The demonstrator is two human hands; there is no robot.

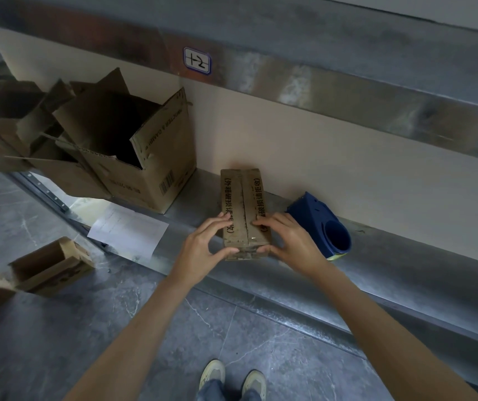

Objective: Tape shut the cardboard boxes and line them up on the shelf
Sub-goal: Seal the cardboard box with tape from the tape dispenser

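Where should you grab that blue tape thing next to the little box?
Probably the tape holder is best taken round its blue body, from above. It lies on the shelf with its round hole toward the person and the wall close behind, so the top is free. The right hand, holding the small box, is nearest.

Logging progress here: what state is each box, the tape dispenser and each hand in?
Small box: flaps closed, on the shelf.
Big box: flaps open, upright on shelf.
Floor box: open.
Tape dispenser: lying on shelf, untouched.
Left hand: grips small box.
Right hand: grips small box.
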